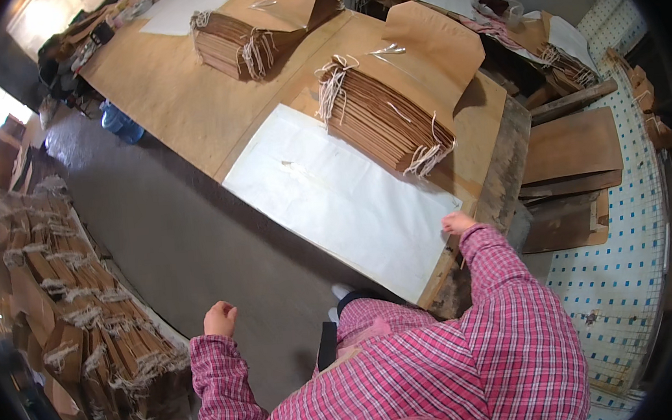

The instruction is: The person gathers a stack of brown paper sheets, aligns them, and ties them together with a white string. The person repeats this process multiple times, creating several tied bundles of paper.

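Note:
A large white sheet (327,195) lies flat along the table's near edge. At its right corner is my right hand (458,222), fingers curled closed; whether they pinch the sheet or something small is hidden. Away from the table, over the floor, hangs my left hand (221,319), its fingers loosely closed and nothing showing in them. Just beyond the sheet stands a thick stack of brown paper bags (384,115) with white cord handles at its ends. The top bag's brown panel (438,52) is raised at the back, with a small silvery piece (388,50) lying on the paper.
Another bag stack (232,44) sits farther left on the wooden table (162,105). A blue water jug (120,123) stands on the floor beside the table. Many corded bags (84,317) are heaped at the left. Brown boards (572,148) lean at the right.

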`<state>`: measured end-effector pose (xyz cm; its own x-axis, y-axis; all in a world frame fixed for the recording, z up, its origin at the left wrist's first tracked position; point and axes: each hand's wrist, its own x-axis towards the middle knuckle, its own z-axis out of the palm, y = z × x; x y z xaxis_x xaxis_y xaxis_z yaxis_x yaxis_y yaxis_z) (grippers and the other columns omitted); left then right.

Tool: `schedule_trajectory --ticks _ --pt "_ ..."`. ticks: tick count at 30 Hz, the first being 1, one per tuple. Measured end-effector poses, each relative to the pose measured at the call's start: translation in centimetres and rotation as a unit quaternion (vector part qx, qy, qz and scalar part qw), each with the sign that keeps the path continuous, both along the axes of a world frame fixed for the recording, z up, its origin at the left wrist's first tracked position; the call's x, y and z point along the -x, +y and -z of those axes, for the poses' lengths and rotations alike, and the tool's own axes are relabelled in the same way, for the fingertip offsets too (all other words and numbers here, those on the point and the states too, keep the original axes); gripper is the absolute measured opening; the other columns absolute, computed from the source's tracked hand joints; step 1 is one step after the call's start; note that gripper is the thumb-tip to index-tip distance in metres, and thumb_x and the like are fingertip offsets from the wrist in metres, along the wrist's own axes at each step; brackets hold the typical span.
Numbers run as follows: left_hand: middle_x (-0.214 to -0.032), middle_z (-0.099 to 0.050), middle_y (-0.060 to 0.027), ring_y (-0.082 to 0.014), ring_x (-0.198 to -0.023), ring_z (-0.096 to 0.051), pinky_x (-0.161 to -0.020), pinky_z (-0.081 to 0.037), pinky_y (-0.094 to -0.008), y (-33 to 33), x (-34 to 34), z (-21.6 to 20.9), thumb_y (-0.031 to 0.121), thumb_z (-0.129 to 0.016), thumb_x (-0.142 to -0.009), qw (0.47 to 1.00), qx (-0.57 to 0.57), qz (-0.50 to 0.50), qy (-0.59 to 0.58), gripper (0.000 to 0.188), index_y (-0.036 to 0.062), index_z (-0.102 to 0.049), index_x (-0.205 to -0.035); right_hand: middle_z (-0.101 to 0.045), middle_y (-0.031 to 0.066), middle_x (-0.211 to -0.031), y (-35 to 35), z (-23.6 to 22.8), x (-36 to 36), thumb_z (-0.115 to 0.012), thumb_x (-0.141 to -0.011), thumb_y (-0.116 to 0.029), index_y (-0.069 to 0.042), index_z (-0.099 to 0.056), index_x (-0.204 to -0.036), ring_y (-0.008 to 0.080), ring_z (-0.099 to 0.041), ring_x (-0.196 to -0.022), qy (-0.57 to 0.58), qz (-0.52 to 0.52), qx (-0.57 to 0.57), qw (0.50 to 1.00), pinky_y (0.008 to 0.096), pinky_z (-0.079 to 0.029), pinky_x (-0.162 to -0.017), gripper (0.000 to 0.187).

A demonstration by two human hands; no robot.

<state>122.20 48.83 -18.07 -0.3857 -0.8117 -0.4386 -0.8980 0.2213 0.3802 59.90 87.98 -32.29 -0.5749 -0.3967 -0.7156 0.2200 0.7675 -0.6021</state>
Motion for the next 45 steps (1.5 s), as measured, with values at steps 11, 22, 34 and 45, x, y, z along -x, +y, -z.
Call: schedule_trajectory --ticks 11,22,34,45 --pt "-0.12 -0.062 -0.0192 -0.029 -0.113 -0.06 -0.093 -0.049 -0.0388 -20.7 23.6 -7.6 0.031 -0.076 -0.084 0.978 -0.03 0.034 0.202 0.068 0.006 -0.043 -0.138 -0.068 0.0115 -0.096 -16.0 -6.0 23.2 -0.061 -0.091 -0.05 0.0 -0.067 -0.101 0.0209 -0.064 -0.076 0.052 0.219 0.086 0.971 0.0347 -0.049 -0.065 0.051" --pt "-0.145 -0.041 -0.0065 -0.0189 -0.13 -0.04 -0.109 -0.028 -0.0398 -26.5 65.7 -6.4 0.052 -0.064 -0.088 0.905 -0.343 0.115 0.222 0.075 0.011 -0.039 -0.145 -0.065 0.0128 -0.12 -22.2 -5.4 26.3 -0.071 -0.088 -0.04 0.002 -0.057 -0.127 0.0246 -0.063 -0.106 -0.074 0.33 0.185 0.923 0.0364 -0.049 -0.092 0.059" --pt "-0.116 -0.066 -0.0123 -0.0197 -0.093 -0.069 -0.078 -0.057 -0.0351 -25.7 72.7 1.0 0.035 -0.075 -0.082 0.87 -0.482 0.055 0.085 0.06 0.0013 -0.054 -0.126 -0.062 0.0131 -0.125 -23.0 -5.3 28.5 -0.069 -0.088 -0.042 -0.004 -0.058 -0.127 0.0256 -0.06 -0.111 -0.152 0.391 0.219 0.881 0.0392 -0.048 -0.094 0.056" --pt "-0.112 -0.064 -0.0155 -0.0194 -0.105 -0.062 -0.091 -0.05 -0.0313 -26.4 63.2 2.5 0.029 -0.082 -0.078 0.892 -0.419 0.125 0.119 0.081 -0.0094 -0.041 -0.136 -0.067 0.0106 -0.116 -21.0 -6.8 22.3 -0.064 -0.094 -0.037 -0.001 -0.062 -0.12 0.0216 -0.065 -0.099 -0.191 0.321 0.203 0.905 0.0348 -0.053 -0.087 0.045"
